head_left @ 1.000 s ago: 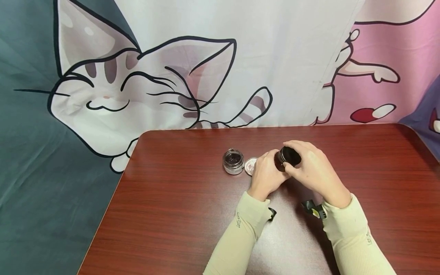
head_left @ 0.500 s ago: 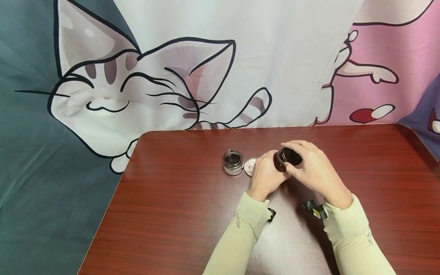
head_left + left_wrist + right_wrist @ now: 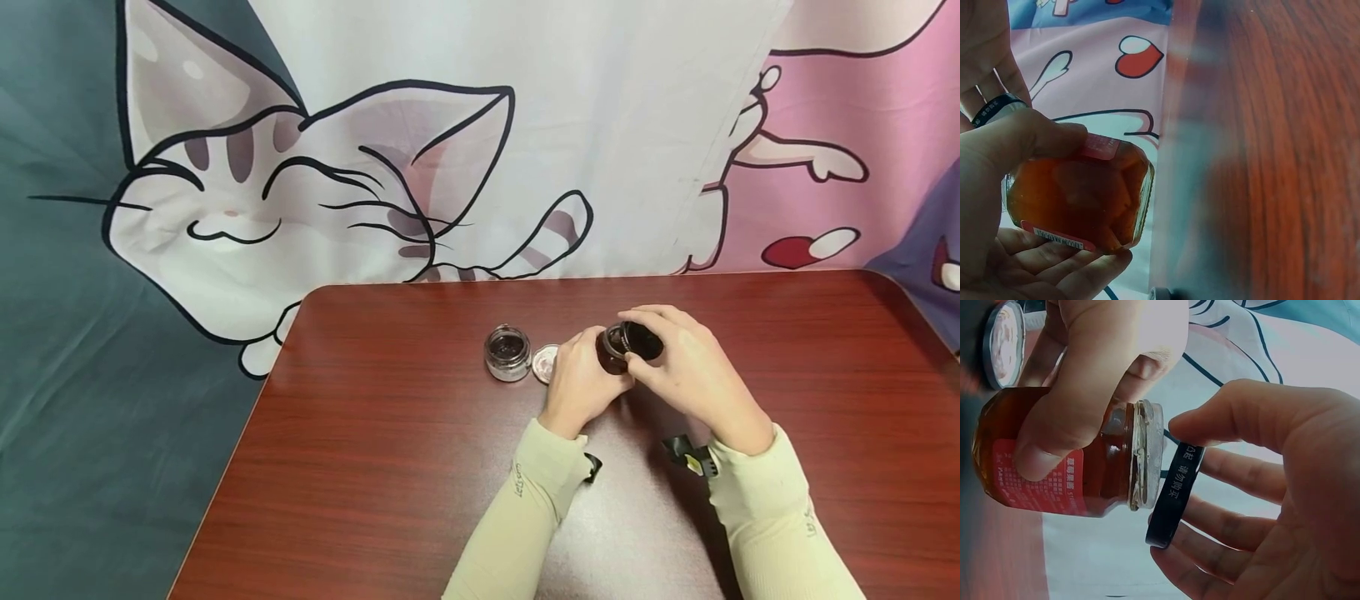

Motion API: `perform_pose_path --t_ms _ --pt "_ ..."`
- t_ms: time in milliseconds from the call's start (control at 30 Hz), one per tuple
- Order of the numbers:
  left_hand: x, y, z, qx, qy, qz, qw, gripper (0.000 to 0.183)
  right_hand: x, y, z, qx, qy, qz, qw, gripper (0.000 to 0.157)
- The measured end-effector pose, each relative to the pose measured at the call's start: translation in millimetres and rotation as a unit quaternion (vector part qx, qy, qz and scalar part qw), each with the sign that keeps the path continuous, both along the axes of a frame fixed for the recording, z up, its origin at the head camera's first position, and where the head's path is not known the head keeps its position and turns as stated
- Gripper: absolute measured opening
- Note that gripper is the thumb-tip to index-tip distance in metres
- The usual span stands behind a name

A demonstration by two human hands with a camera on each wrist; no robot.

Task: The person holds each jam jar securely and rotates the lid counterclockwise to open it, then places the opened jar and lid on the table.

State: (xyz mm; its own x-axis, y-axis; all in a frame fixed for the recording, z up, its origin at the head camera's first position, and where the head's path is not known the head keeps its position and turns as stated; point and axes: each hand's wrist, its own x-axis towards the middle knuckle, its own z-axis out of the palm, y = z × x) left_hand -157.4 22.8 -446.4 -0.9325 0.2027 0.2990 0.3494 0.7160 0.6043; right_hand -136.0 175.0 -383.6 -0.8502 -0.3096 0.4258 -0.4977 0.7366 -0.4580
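Note:
My left hand (image 3: 581,379) grips a glass jar (image 3: 1107,487) of amber-brown jam with a red label, its thumb lying over the label in the right wrist view. The jar's threaded mouth is uncovered and slightly smeared. Thumb and fingers of my right hand (image 3: 690,371) pinch a black lid (image 3: 1175,494) with white print by its rim. It is tilted just off the mouth, with a narrow gap at the upper side; whether the lower edge touches is unclear. Through the left wrist view the jar's faceted base (image 3: 1079,194) faces the camera.
Left of my hands, a lidless glass jar (image 3: 507,354) with dark contents stands on the reddish-brown table (image 3: 360,467). Against it lies a lid (image 3: 545,364), pale inside up, partly hidden by my left hand. A printed cat curtain (image 3: 570,125) hangs behind the table's far edge.
The black lid has shifted slightly right with my right hand, showing more of the jar's mouth. My left hand and the other jar stay about where they were.

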Motion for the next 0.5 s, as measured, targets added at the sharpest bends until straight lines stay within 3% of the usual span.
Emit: perform_pose_path --t_ms 500 --pt "-0.7 0.0 0.0 0.002 -0.005 0.006 1.0000 0.047 -0.4 5.2 -1.4 -0.017 -0.011 -0.017 1.000 0.047"
